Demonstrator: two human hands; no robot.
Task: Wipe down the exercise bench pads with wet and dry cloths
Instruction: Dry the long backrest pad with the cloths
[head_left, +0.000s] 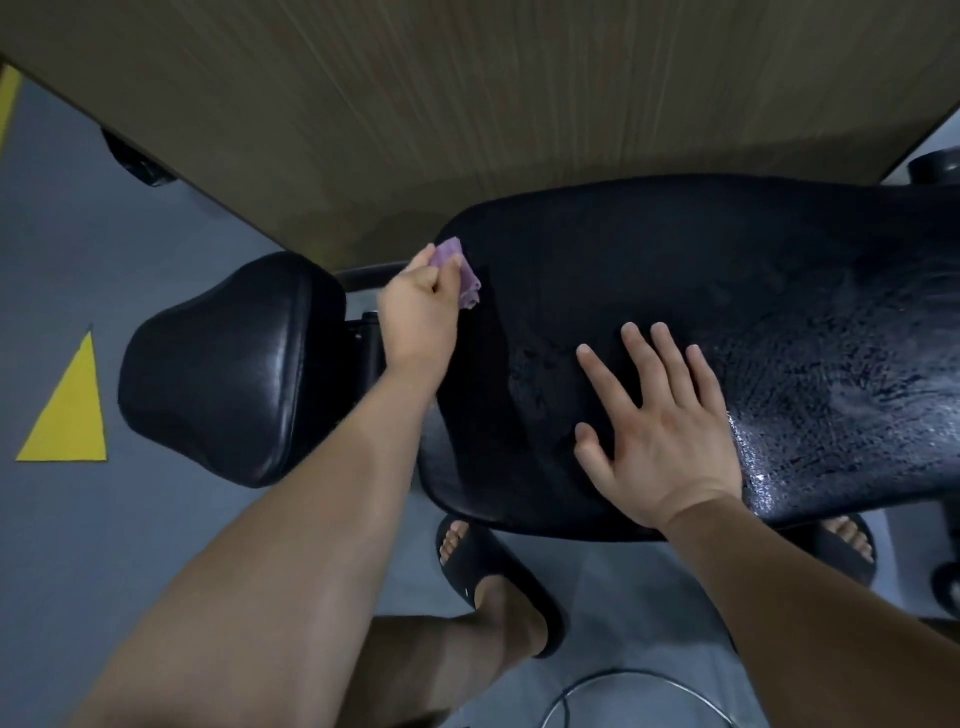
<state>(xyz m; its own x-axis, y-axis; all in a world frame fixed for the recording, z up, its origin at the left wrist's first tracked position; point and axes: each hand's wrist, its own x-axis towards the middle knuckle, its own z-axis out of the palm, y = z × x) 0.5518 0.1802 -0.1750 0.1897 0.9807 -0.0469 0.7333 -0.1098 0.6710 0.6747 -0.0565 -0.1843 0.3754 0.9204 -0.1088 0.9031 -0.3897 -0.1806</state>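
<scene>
The long black back pad (727, 291) of the exercise bench fills the right half of the head view; its right part glistens with wet streaks. A smaller black seat pad (228, 369) sits to its left across a gap. My left hand (421, 312) grips a bunched purple cloth (462, 270) against the back pad's left end. My right hand (660, 421) lies flat on the pad's near side, fingers spread.
A brown wood-grain wall panel (467, 104) stands right behind the bench. The grey floor carries a yellow triangle mark (70, 415) at the left. My feet in black slides (493, 577) stand under the pad's near edge. A thin cable (623, 686) loops on the floor.
</scene>
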